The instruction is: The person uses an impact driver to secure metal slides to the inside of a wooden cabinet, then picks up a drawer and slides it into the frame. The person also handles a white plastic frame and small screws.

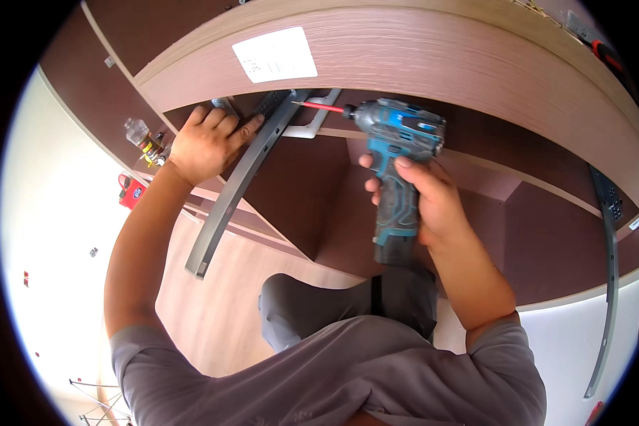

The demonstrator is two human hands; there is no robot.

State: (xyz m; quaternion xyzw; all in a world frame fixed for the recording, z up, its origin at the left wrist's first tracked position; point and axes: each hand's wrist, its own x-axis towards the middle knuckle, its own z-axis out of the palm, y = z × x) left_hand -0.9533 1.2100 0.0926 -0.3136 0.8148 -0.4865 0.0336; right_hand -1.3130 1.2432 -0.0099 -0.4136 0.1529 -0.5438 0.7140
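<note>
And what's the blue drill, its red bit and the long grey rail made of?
The cordless driver looks like hard plastic, with a moulded teal and black casing; its dull dark parts may be rubber. The red bit is probably metal with a coloured coating, though it's small here. The drawer rail seems smooth metal, from its grey sheen.

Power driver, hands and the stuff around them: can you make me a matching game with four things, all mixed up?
Things:
1. Power driver
2. Driver bit
3. Sticker
4. Left hand

Clues:
A. White, on the wooden front
B. Next to a long metal rail
C. Held in the right hand
D. Thin and red

Right pairs: 1-C, 2-D, 3-A, 4-B
</note>
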